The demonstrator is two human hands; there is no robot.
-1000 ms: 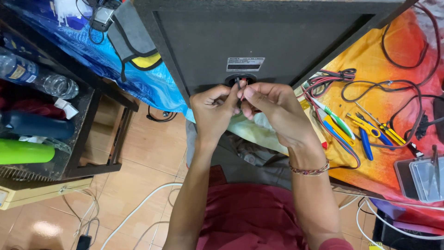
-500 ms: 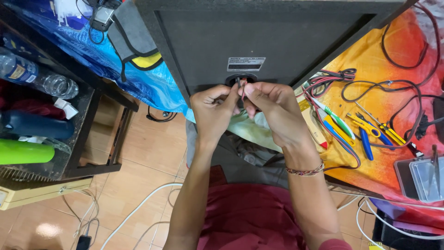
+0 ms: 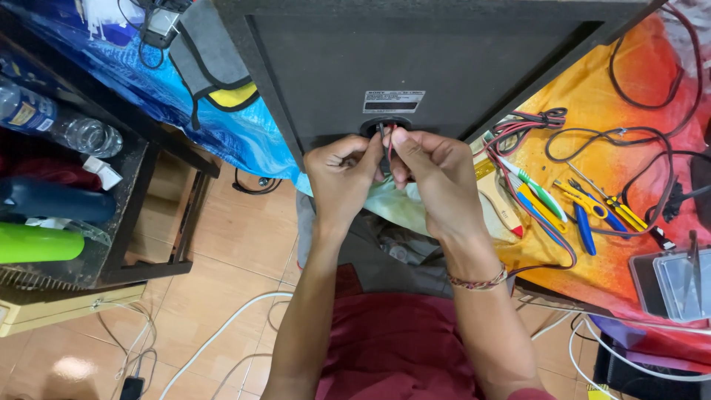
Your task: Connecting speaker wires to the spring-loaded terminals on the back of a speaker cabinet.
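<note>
We work thin wires at the back of a big black speaker cabinet (image 3: 444, 52) on the counter (image 3: 615, 96).
Our left hand (image 3: 342, 181) and right hand (image 3: 438, 178) each keep a grip pinched together on the red and black wires (image 3: 386, 144) just below the round opening (image 3: 385, 126).

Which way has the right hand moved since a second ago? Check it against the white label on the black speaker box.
No. The right hand stays just below the white label, fingertips pinching the thin wires.
</note>
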